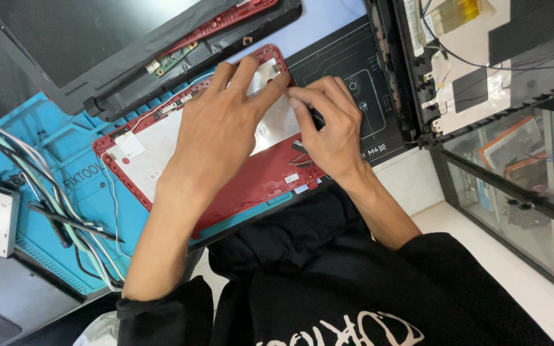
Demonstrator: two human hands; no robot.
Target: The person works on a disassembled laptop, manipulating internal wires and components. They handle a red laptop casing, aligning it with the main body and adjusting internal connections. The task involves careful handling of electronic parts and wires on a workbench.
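The red laptop lid lies flat and open side up on the blue mat; its inside is white and silver; thin wires run along its top edge.

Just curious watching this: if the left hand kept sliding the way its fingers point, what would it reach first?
Probably the right hand: the left hand points across the red laptop lid, fingertips already almost against it.

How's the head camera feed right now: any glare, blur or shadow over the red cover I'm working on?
Head view: light is even and soft, with no harsh glare on the red laptop cover. The left hand and right hand look sharp, with no motion blur. The hands cast only faint shadows on the cover's silver inner panel. The glass cabinet at right shows mild reflections.
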